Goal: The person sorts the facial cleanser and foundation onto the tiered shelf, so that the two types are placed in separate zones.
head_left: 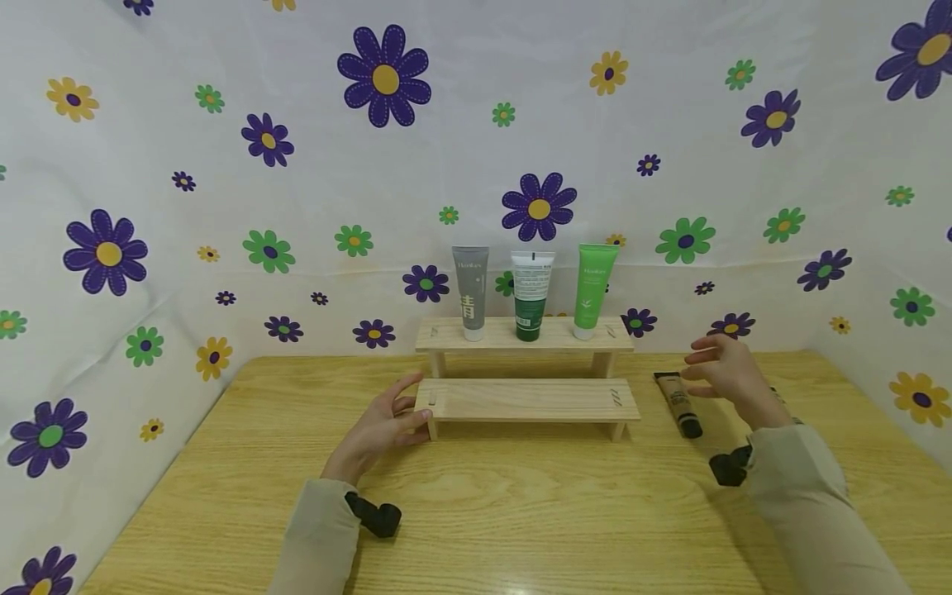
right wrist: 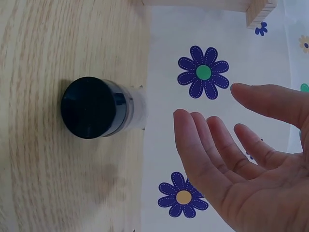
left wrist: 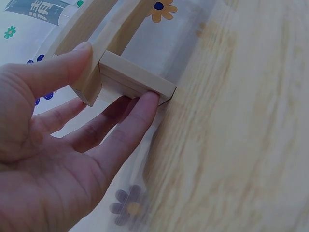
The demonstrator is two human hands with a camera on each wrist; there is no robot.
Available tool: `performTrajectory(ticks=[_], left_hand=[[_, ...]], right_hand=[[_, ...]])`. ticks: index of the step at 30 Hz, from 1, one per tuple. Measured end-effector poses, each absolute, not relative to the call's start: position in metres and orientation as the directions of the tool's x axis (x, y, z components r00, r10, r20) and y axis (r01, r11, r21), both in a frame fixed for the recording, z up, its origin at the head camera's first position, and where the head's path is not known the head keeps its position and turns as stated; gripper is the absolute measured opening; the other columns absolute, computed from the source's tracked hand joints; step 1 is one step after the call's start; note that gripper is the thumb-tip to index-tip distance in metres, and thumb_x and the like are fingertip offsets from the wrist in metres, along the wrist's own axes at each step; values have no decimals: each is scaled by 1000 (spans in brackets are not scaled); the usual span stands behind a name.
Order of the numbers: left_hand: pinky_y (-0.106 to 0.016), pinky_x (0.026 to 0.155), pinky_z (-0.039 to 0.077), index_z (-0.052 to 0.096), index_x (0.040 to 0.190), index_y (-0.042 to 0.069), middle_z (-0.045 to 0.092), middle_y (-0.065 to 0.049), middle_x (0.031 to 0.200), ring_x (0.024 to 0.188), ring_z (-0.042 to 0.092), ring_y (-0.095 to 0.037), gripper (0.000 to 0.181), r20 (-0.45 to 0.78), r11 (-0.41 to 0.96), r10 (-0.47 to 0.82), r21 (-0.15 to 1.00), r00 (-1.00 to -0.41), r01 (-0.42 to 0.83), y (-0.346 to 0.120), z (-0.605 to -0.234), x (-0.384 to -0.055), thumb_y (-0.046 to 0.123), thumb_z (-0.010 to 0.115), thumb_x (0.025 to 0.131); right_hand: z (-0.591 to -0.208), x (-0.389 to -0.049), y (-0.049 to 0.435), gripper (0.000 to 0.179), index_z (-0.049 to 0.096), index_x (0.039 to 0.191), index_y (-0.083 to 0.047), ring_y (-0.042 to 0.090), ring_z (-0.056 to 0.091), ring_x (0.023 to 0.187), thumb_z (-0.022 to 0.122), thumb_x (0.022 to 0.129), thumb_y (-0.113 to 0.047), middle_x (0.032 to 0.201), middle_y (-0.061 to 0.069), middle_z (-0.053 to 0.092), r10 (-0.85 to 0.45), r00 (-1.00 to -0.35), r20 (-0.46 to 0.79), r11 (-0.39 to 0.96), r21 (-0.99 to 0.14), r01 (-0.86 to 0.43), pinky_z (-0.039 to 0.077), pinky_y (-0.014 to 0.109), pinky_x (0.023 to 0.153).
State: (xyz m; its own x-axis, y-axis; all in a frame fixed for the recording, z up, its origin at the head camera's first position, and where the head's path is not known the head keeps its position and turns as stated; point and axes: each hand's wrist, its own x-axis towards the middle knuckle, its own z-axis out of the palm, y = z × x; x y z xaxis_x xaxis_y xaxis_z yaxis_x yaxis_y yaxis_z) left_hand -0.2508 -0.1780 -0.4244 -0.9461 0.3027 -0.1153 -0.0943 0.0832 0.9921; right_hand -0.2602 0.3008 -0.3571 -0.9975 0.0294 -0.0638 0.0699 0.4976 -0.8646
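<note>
My left hand (head_left: 381, 431) holds the left end of a two-step wooden display stand (head_left: 528, 401). In the left wrist view its thumb lies on the board's edge, and the fingers (left wrist: 126, 128) touch the outer side of the leg. Over the table to the right of the stand, my right hand (head_left: 732, 380) is in the air with nothing in it, thumb and fingers apart. Just left of that hand a tan tube with a black cap (head_left: 678, 403) lies on the table; the right wrist view shows its round black cap (right wrist: 88, 108) end-on.
On the stand's upper step are a grey tube (head_left: 470, 291), a green-and-white tube (head_left: 531, 293) and a bright green tube (head_left: 594, 289), each upright on its cap. Something small and dark (head_left: 777, 395) is mostly hidden behind the right hand. Flower-printed cloth (head_left: 461, 149) hangs behind the table.
</note>
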Motion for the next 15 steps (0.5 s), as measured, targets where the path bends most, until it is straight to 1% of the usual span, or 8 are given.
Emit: performTrajectory(ticks=[4,7,10,15], left_hand=[[-52,98,52,20,162,6,41,-34,146,125,54,-47,71,-115,86,300,992,-947,-94,-178,-425,-251,-1,57,102],[-51,98,52,21,162,7,42,-34,146,124,55,-46,71,-119,91,295,991,-948,-96,-177,-425,-251,-1,58,102],[-51,98,52,21,162,6,43,-33,146,124,55,-46,71,-121,91,291,991,-949,-99,-177,-425,-251,-1,58,102],[-51,98,52,21,162,6,42,-34,146,124,55,-46,71,-119,96,288,991,-950,-95,-177,-424,-251,-1,58,102]], right_hand=[[-358,-259,303,53,27,142,22,25,64,96,55,100,5,135,43,41,25,-997,-78,508,-858,80,61,36,78],[-359,-259,305,51,27,141,22,31,65,100,54,101,5,135,44,41,18,-996,-87,515,-853,84,61,38,79],[-360,-258,306,50,28,140,23,30,65,99,53,101,5,134,45,40,14,-996,-91,519,-850,85,61,39,79],[-363,-258,308,52,28,140,24,23,65,94,55,100,5,134,45,41,14,-995,-101,521,-849,93,61,38,78]])
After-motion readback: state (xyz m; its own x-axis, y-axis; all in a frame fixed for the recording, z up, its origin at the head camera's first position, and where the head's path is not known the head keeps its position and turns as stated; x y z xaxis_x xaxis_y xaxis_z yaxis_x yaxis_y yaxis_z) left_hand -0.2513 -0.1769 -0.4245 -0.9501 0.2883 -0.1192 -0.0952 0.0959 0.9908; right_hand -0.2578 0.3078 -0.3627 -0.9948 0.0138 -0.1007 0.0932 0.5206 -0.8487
